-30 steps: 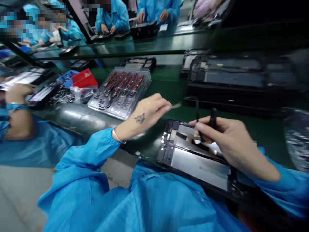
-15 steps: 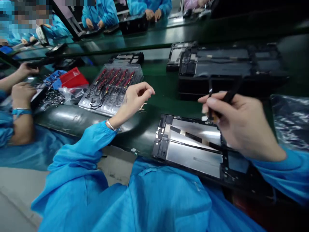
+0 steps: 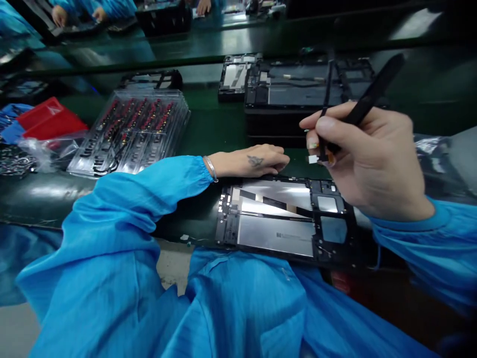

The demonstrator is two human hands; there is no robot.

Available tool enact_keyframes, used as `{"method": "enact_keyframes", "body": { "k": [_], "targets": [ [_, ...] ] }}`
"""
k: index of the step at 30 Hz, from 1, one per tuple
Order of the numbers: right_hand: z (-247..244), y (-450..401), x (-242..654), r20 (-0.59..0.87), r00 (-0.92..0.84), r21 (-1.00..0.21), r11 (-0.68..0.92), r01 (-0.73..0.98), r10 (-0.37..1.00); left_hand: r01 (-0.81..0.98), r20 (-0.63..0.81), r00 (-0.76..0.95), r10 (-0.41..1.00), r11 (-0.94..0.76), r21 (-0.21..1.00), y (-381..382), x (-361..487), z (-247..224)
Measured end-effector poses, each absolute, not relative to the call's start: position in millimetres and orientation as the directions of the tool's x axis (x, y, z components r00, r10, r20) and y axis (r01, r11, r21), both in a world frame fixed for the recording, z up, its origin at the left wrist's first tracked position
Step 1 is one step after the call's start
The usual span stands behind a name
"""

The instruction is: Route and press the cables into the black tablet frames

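Green desk (image 3: 208,119) carries an open device (image 3: 276,236) as careful handling seems underway, right hand (image 3: 380,154) pinched round dark strip (image 3: 328,84) and black tool (image 3: 376,89), needing steadiness, left hand (image 3: 253,161) curled, hold unclear.

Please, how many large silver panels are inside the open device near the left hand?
2. In the open device, one panel is in the far half, under a slanting strip; the other is in the near half.
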State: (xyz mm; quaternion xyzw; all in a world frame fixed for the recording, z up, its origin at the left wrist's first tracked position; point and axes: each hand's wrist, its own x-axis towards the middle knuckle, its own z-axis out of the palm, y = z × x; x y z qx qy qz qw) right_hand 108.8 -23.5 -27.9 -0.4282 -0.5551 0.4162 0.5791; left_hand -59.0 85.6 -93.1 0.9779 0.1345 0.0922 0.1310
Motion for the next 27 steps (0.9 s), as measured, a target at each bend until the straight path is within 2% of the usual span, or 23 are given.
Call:
{"method": "enact_keyframes", "body": {
  "k": [2, 3, 7, 10, 14, 16, 17, 18, 19, 21, 22, 23, 25, 27],
  "targets": [
    [-29.5, -24.3, 108.8, 0.258, 0.019, -0.966, 0.258, -0.011, 0.966, 0.221, 0.089, 0.963, 0.254, -0.936, 0.275, 81.3, -69.7, -87.8],
    [-30.9, -24.7, 108.2, 0.242, 0.012, -0.97, 0.242, -0.01, 0.97, 0.271, 0.075, 0.952, 0.297, -0.93, 0.25, 77.1, -80.8, -83.2],
    [-40.4, -25.4, 103.3, 0.15, 0.011, -0.989, 0.15, -0.004, 0.989, 0.611, 0.129, 0.777, 0.616, -0.788, 0.082, 54.1, -149.3, -62.2],
    [-47.9, -25.1, 99.5, 0.104, 0.02, -0.994, 0.104, -0.019, 0.994, 0.758, 0.132, 0.646, 0.752, -0.652, 0.007, 41.8, -198.6, -55.6],
    [-54.6, -26.4, 96.4, 0.022, -0.01, -1.0, 0.022, -0.007, 1.0, 0.817, 0.034, 0.573, 0.819, -0.568, -0.101, 33.9, -224.5, -56.2],
    [-58.2, -27.4, 95.2, -0.019, -0.038, -1.0, -0.019, 0.011, 0.999, 0.826, 0.065, 0.557, 0.828, -0.544, -0.146, 30.2, -216.2, -54.7],
    [-60.3, -27.9, 94.4, -0.028, -0.055, -0.999, -0.027, 0.017, 0.998, 0.827, 0.107, 0.562, 0.82, -0.552, -0.111, 28.4, -207.2, -53.9],
    [-62.8, -28.3, 93.3, -0.028, -0.072, -0.999, -0.027, 0.018, 0.997, 0.817, 0.153, 0.571, 0.807, -0.576, -0.011, 26.6, -195.7, -53.5],
    [-65.4, -28.7, 92.1, -0.024, -0.089, -1.0, -0.022, 0.019, 0.996, 0.779, 0.188, 0.579, 0.793, -0.607, 0.157, 24.9, -182.1, -53.6],
    [-70.7, -29.8, 89.3, -0.015, -0.123, -1.0, -0.014, 0.01, 0.992, 0.557, 0.209, 0.582, 0.786, -0.573, 0.601, 22.2, -151.8, -55.9],
    [-73.1, -30.3, 87.8, -0.014, -0.135, -1.0, -0.014, 0.003, 0.991, 0.396, 0.188, 0.583, 0.791, -0.478, 0.785, 21.3, -136.7, -57.5],
    [-75.1, -30.7, 86.6, -0.014, -0.146, -1.0, -0.014, 0.0, 0.989, 0.242, 0.154, 0.585, 0.796, -0.353, 0.904, 21.0, -122.8, -58.8],
    [-77.3, -30.4, 85.7, -0.002, -0.154, -1.0, -0.002, -0.002, 0.988, 0.031, 0.101, 0.591, 0.8, -0.148, 0.988, 22.4, -101.1, -59.1],
    [-75.9, -27.9, 87.7, 0.056, -0.117, -0.998, 0.058, 0.009, 0.992, -0.044, 0.106, 0.59, 0.801, -0.099, 0.994, 26.8, -90.0, -54.1]
  ]
}}
